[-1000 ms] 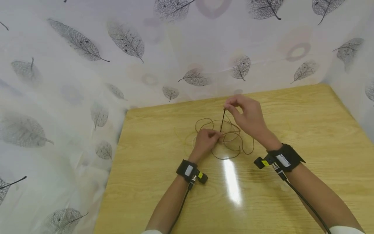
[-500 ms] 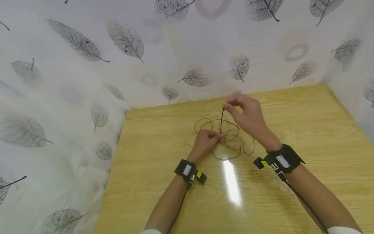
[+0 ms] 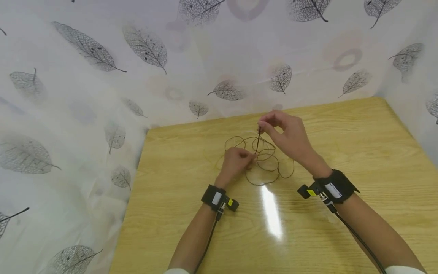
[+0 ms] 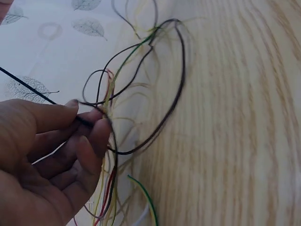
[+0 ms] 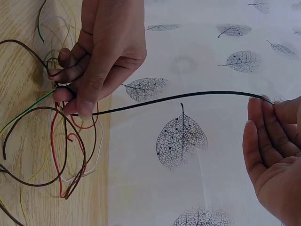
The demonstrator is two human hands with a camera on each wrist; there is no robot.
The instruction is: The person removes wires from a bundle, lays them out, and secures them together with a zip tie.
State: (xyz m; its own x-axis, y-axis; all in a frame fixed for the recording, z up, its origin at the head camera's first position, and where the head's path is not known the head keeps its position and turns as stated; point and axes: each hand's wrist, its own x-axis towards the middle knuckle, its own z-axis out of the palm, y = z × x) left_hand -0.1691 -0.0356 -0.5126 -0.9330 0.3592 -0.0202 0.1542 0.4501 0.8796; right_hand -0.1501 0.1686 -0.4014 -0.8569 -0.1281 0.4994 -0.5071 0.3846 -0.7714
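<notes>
A dark wire (image 5: 188, 95) runs between my two hands above the table. My left hand (image 3: 236, 161) pinches it between thumb and fingers, low beside a loose tangle of wires. Higher up and to the right, my right hand (image 3: 291, 135) pinches the same wire close to its tip. In the right wrist view the span bows slightly. Dark loops (image 4: 182, 70) hang from around the left fingers in the left wrist view. Also in the tangle are a green wire (image 4: 146, 192), a red wire (image 5: 52, 150), and thin yellow and white ones. The left fingers partly hide where the wires cross.
The wood-grain table (image 3: 164, 213) carries the spread loops under and beside my hands. A white leaf-patterned sheet (image 3: 113, 45) stands behind and to the left of it. Each wrist wears a black strap with a camera, and a cable (image 3: 359, 239) trails along each forearm.
Both hands have shifted slightly left, the left one also a little upward. The wire span between them looks somewhat shorter, and the loops on the table have slid slightly left.
</notes>
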